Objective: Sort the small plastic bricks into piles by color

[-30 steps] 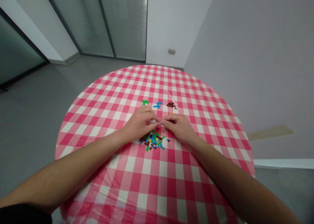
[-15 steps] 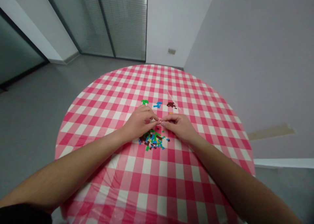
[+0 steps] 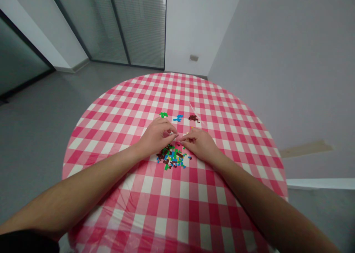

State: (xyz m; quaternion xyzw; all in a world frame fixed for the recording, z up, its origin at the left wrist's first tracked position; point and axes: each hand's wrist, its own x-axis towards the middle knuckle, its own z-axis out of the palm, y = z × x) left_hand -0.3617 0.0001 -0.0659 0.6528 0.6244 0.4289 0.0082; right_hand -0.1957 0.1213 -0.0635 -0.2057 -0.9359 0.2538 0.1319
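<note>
My left hand (image 3: 158, 135) is above the left edge of a mixed pile of small toy building bricks (image 3: 173, 159), its thumb and index finger pinched together. Facing it, my right hand (image 3: 202, 144) also has thumb and forefinger closed, the tips a small gap from the left ones. Whatever either pinch holds is too small to make out. The pile mixes green, blue, dark brown and a few yellow pieces. Beyond my hands lie separate clusters of green bricks (image 3: 163, 115), blue bricks (image 3: 178, 118) and dark brown bricks (image 3: 193, 118).
A red-and-white checked cloth (image 3: 172, 197) covers the round table, wrinkled at the near left. A bit of yellow (image 3: 192, 127) shows just past my right hand, mostly hidden. Glass panels (image 3: 138, 27) and a pale wall (image 3: 277, 68) stand beyond the table.
My fingertips, which were meeting, have drawn slightly apart. My right hand has shifted a little down and covers more of the yellow pieces. The brick clusters look unchanged.
</note>
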